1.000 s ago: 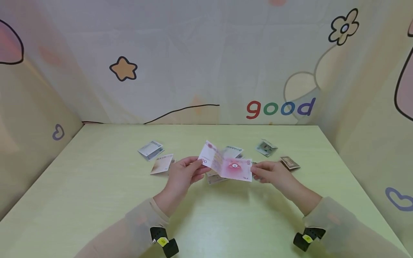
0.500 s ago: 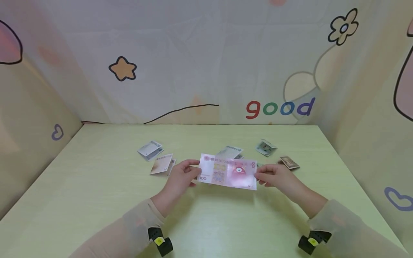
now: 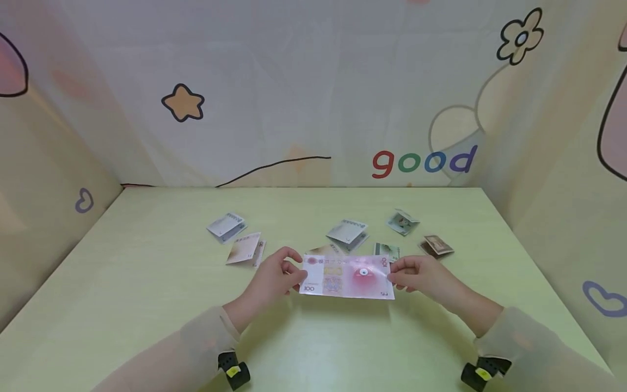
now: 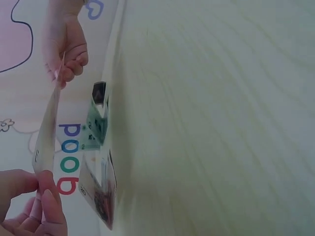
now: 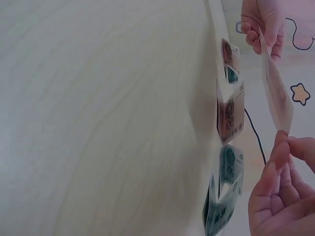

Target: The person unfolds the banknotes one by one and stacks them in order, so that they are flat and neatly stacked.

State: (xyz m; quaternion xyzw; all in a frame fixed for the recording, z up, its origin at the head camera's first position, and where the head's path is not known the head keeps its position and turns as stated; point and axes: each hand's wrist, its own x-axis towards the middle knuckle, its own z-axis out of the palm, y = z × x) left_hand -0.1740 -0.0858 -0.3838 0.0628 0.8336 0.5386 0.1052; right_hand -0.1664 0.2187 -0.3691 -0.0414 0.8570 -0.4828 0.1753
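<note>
A pink banknote (image 3: pixel 343 277) marked 100 is stretched out flat between both hands, raised above the table. My left hand (image 3: pixel 274 277) pinches its left end between thumb and fingers. The right hand (image 3: pixel 421 275) pinches the opposite end. Both wrist views show the note (image 4: pixel 48 132) nearly edge-on, clear of the tabletop. Just behind it in the head view are a folded pale note (image 3: pixel 348 231), a green note (image 3: pixel 387 250) and a partly hidden beige note (image 3: pixel 324 250).
Two more folded notes lie to the left, a greyish one (image 3: pixel 227 226) and a beige one (image 3: pixel 244 249). To the right are a folded green note (image 3: pixel 403 222) and a brown one (image 3: pixel 437 245). A printed cloth wall (image 3: pixel 274 98) borders the table's (image 3: pixel 147 299) far edge.
The pink banknote, bent along its middle a second ago, is now straightened flat. Both hands have drawn slightly apart and come lower and nearer, uncovering more of the notes behind.
</note>
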